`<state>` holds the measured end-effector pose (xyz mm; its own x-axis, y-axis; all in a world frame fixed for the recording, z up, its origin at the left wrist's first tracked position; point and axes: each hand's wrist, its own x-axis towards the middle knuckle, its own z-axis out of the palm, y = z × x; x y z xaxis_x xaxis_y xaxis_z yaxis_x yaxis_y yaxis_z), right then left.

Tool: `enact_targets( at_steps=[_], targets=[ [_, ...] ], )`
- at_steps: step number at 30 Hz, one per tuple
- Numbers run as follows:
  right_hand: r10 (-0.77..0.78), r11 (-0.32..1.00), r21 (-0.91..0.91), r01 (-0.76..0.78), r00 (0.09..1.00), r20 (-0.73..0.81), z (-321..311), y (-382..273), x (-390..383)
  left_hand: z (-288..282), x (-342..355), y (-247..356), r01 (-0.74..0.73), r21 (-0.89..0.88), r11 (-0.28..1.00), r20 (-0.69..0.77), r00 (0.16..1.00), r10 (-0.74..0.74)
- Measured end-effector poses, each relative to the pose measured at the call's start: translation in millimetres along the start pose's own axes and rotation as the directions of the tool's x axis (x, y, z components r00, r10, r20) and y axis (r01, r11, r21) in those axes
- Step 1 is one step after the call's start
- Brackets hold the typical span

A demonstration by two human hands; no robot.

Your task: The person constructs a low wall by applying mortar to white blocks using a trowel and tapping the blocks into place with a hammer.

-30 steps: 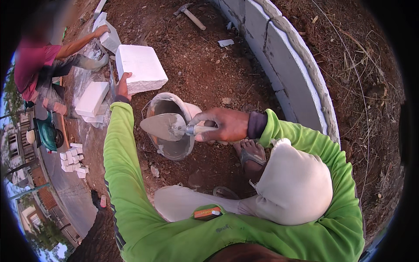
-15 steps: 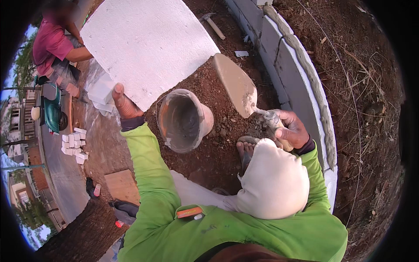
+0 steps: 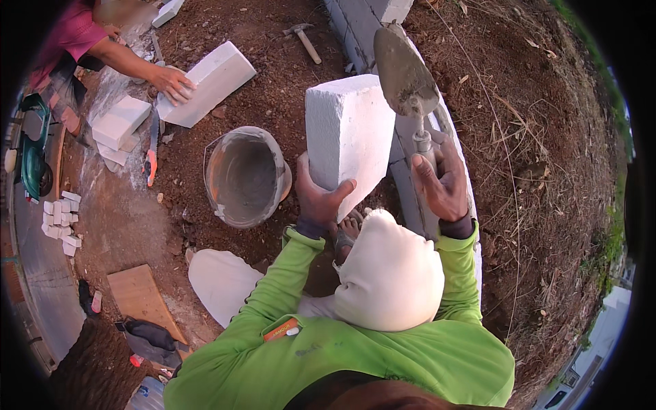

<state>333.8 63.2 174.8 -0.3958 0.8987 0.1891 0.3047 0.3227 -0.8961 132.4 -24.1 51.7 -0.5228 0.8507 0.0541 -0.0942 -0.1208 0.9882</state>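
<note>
My left hand (image 3: 322,197) grips a thick white block (image 3: 355,130) by its lower near end, thumb on one face and fingers partly hidden beneath. The block is held up beside the low block wall (image 3: 359,31). In my right hand (image 3: 447,179) is a pointed trowel (image 3: 404,74), its handle in my fingers and its mortar-smeared blade pointing away from me, above the wall. To the left of the white block stands a bucket (image 3: 280,179) with grey mortar inside.
A co-worker's hand (image 3: 174,85) rests on another white block (image 3: 219,75) at upper left. Near it are a smaller block (image 3: 123,121) and an orange-handled saw (image 3: 150,164). A hammer (image 3: 304,44) lies on the soil. A string (image 3: 482,82) runs along the right.
The white block has swung from upper left over to the wall, turning edge-up. The trowel has risen, blade now pointing away. My view has shifted, and the co-worker's hand on another block now shows.
</note>
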Motion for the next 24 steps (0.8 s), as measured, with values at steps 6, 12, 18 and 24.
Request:
enact_targets(
  at_steps=[6, 12, 18, 24],
  targets=[
    [-0.252, 0.893, -0.391, 0.224, 0.968, -0.020, 34.2, 54.3, 1.3, -27.2, -25.1, -57.3, -0.137, 0.250, 0.959, -0.004, 0.990, 0.143],
    [-0.262, 0.836, -0.502, 0.222, 0.965, -0.011, 67.5, 70.7, -1.5, -47.5, -19.4, -80.7, -0.107, 0.209, 0.972, -0.009, 0.994, 0.111],
    [-0.241, 0.757, -0.611, 0.232, 0.968, 0.069, 56.3, 70.1, -25.7, -48.8, -24.4, -61.0, -0.083, 0.213, 0.973, 0.059, 0.996, 0.072],
    [-0.137, 0.791, -0.604, 0.098, 0.990, -0.019, 3.0, 87.0, -86.1, -63.0, -23.4, -52.2, -0.031, 0.365, 0.931, 0.068, 0.998, 0.006]
  ],
)
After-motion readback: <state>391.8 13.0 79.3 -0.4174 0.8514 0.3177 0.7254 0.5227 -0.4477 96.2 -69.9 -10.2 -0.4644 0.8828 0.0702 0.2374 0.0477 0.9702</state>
